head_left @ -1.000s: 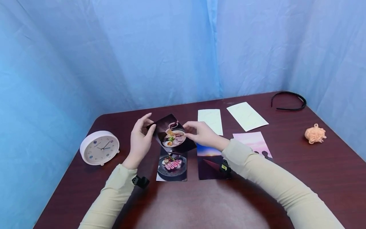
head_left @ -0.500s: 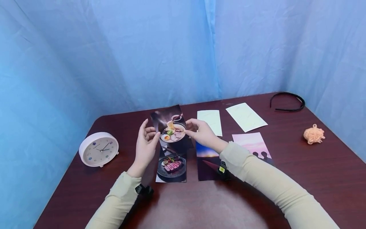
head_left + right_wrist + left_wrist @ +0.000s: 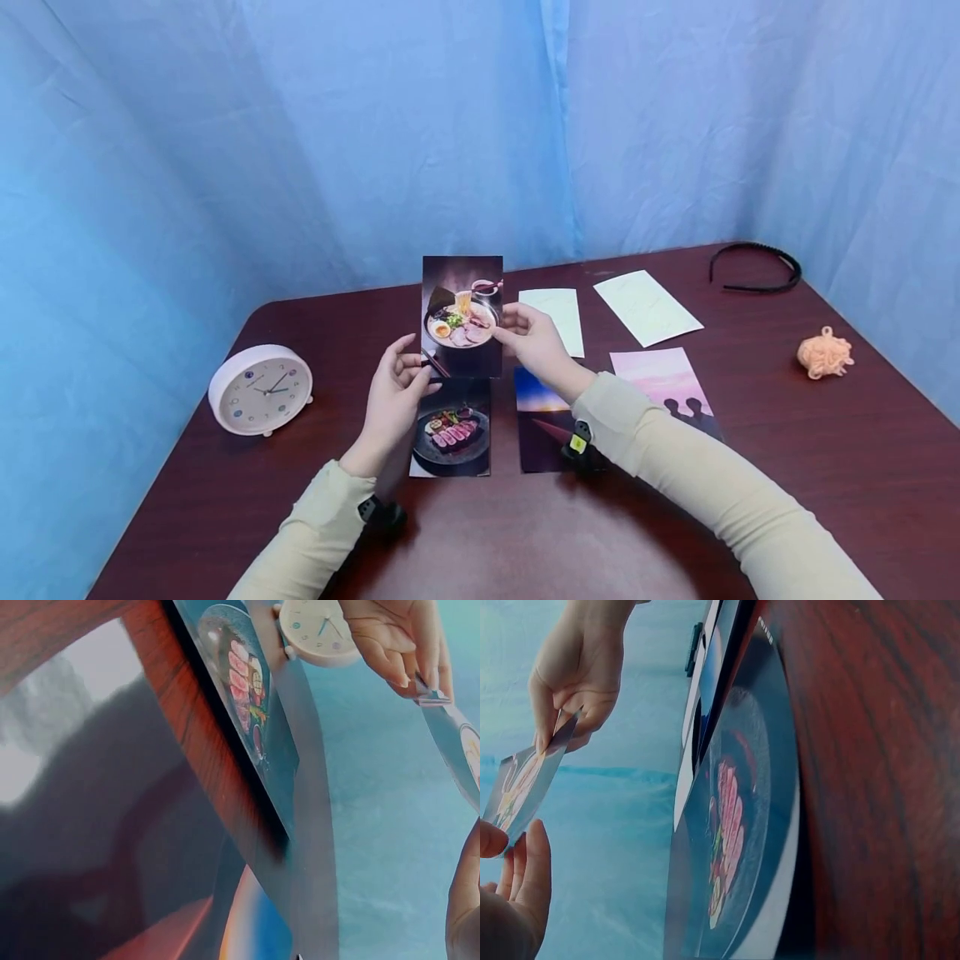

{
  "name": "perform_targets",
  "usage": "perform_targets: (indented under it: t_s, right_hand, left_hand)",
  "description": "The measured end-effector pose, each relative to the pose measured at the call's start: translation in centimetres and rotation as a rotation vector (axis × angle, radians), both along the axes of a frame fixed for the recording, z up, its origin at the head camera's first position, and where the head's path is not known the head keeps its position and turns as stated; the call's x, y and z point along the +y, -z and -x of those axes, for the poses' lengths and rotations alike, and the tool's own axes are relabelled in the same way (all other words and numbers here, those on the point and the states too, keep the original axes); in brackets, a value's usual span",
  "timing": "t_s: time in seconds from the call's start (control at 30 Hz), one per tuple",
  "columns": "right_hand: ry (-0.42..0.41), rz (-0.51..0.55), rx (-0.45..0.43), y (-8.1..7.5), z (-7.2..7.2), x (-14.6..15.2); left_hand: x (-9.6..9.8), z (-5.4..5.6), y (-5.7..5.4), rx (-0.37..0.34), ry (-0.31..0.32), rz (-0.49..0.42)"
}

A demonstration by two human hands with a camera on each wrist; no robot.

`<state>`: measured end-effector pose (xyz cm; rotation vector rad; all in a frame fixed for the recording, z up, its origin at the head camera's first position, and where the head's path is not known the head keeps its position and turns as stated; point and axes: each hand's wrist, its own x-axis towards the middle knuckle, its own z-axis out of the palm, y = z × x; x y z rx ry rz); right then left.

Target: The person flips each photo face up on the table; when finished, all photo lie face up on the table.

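We hold a glossy, dark rectangular paper photo of a noodle bowl [image 3: 465, 312] raised above the dark red-brown wooden worktop [image 3: 510, 533], clear of the flat, dark rectangular photo of sliced meat on a plate [image 3: 452, 429]. Both grips are closed on it: our left hand [image 3: 392, 398] pinches near its lower left corner, our right hand [image 3: 542, 346] its right edge, thumb over the printed face. To handle it well, we should pinch lightly and only at the margins, since glossy paper probably smudges and creases easily, and turn both hands together so it stays flat.
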<state>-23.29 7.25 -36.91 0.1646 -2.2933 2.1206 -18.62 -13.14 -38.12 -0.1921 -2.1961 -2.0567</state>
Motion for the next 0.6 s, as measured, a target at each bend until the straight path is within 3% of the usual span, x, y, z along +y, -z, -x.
perform_targets:
  t_s: [0.3,0.6]
  right_hand:
    - [-0.003,0.043,-0.028,0.26,0.14,-0.03]
    - [-0.088,0.037,-0.015,0.41,0.15,-0.16]
  left_hand:
    - [-0.1,-0.29,0.52,0.005,-0.034,0.047]
    - [-0.33,0.5,0.4,0.025,-0.053,-0.058]
